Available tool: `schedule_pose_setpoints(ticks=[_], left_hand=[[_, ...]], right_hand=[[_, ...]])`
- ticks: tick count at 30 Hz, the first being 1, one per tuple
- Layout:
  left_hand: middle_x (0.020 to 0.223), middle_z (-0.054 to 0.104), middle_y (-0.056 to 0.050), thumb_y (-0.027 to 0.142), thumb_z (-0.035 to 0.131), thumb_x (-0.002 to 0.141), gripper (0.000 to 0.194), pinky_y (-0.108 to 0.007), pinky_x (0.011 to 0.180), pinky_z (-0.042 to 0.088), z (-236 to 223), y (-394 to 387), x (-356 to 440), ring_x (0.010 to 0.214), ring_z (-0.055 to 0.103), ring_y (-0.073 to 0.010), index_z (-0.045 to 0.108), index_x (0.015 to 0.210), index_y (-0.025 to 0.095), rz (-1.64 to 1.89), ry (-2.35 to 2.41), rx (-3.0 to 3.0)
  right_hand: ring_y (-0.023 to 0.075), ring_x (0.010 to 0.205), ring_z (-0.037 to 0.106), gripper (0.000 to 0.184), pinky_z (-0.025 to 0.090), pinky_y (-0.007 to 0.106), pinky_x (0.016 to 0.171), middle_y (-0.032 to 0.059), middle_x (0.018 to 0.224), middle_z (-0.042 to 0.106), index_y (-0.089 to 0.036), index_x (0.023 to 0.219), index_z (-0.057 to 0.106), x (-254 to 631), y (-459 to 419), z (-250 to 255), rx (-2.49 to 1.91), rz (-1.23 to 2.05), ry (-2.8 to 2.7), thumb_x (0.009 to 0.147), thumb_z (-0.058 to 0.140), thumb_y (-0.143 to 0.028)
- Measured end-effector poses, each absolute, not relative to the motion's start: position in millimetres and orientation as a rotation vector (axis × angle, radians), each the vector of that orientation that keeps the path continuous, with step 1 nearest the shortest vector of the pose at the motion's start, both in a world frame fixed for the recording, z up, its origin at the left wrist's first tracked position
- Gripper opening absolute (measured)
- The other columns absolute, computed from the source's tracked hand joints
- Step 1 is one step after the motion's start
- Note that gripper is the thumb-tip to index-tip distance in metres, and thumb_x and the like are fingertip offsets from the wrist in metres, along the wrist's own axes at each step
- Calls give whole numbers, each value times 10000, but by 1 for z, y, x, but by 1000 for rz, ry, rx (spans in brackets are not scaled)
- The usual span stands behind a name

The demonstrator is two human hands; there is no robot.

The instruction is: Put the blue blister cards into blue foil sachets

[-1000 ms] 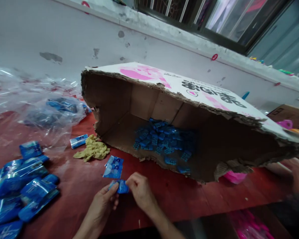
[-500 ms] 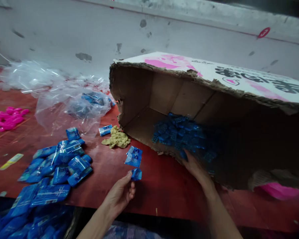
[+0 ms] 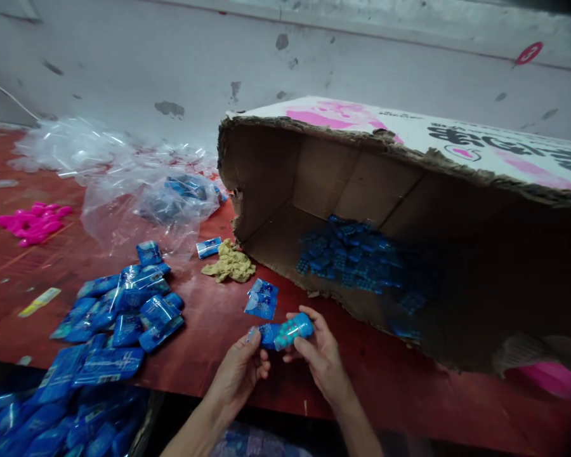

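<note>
Between the thumb and fingers of my left hand [image 3: 242, 365] is a small blue printed packet [image 3: 268, 334]. My right hand [image 3: 320, 349] grips a small clear container of teal beads with a blue end [image 3: 294, 331], and its near end meets the packet. Just beyond my hands, a few flat blue printed sachets [image 3: 261, 299] lie on the red table [image 3: 204, 343]. A torn-edged cardboard box [image 3: 266, 238] lies on its side to the right. Inside it is a heap of blue bead-filled pieces [image 3: 356, 254], partly lost in shadow.
Left of my hands is a pile of filled blue packets [image 3: 124, 311], with more [image 3: 76, 419] below the table edge. A crumpled yellowish cloth [image 3: 229, 262], clear plastic bags [image 3: 124, 209], pink pieces [image 3: 34, 222] and a yellow strip [image 3: 40, 302] lie further off.
My right hand has come out of the box, bringing the bead container over to the packet in my left hand. The whole view has shifted slightly.
</note>
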State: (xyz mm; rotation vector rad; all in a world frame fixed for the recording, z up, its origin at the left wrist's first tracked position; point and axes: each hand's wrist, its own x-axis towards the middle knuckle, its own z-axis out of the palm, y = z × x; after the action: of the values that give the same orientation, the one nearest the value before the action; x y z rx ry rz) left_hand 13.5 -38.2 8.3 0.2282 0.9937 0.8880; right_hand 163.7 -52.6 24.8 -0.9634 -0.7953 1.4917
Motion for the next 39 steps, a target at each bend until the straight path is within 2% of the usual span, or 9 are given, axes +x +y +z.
schedule_pose_setpoints(ticks=[6,13,18,23,27,30,32,35,39], left_hand=[[463,571,26,351,700,633,265,-169,378,416,10,-38,8,396,533,-88,533,709,160,936,956,281],[464,583,26,364,720,600,304,-187,406,431,14,-39,7,421,556,-107,538,734,161,1002,987,331],[623,666,-27,340,705,626,290,-225,478,475,18,-38,9,531,615,-141,565,789,146,1010,995,292],[638,661,-25,317,705,630,242,-290,589,503,23,-38,10,597,628,-165,572,737,146,966,988,197],[592,625,-2,246,700,643,170,-245,554,479,24,-38,6,529,587,-118,572,687,143,919,986,146],[679,651,-28,242,661,686,205,-285,611,491,25,-36,-1,603,613,-147,611,858,143,841,893,181],[766,672,-58,225,626,720,251,-313,687,489,25,-34,-6,708,635,-177,605,955,139,804,808,224],[833,685,-77,160,589,745,241,-321,800,453,28,-30,-8,826,638,-193,606,983,132,777,689,262],[891,689,-105,121,581,734,267,-331,823,436,36,-26,-8,869,633,-219,610,1000,118,720,583,331]], right_hand=[[164,736,634,481,568,328,601,66,1143,538,-256,1141,411,159,-57,27,-1041,1439,-820,717,638,-265],[190,833,630,444,564,319,648,70,1120,563,-244,1113,426,148,-64,28,-1126,1317,-854,718,628,-225],[209,966,588,387,498,346,830,65,1073,593,-229,1077,477,135,-75,0,-1323,989,-1039,719,621,-196],[251,913,608,333,501,364,784,88,998,626,-232,1062,533,126,-85,-17,-1487,642,-1316,739,615,-250],[227,878,609,395,501,332,765,57,978,634,-253,1121,529,126,-87,-5,-1402,884,-1417,736,613,-252],[144,628,592,324,500,243,569,1,762,626,-256,1139,520,131,-84,4,-1307,1220,-1278,816,495,-251],[108,540,546,341,459,203,487,-19,731,606,-258,1164,494,133,-80,7,-1230,1363,-1158,825,466,-235],[112,663,569,506,476,217,610,-20,857,614,-282,1228,434,134,-78,9,-1202,1350,-1139,747,557,-178],[159,908,557,697,461,258,790,-6,1095,570,-343,1270,399,135,-81,13,-1413,1112,-1323,659,637,-106]])
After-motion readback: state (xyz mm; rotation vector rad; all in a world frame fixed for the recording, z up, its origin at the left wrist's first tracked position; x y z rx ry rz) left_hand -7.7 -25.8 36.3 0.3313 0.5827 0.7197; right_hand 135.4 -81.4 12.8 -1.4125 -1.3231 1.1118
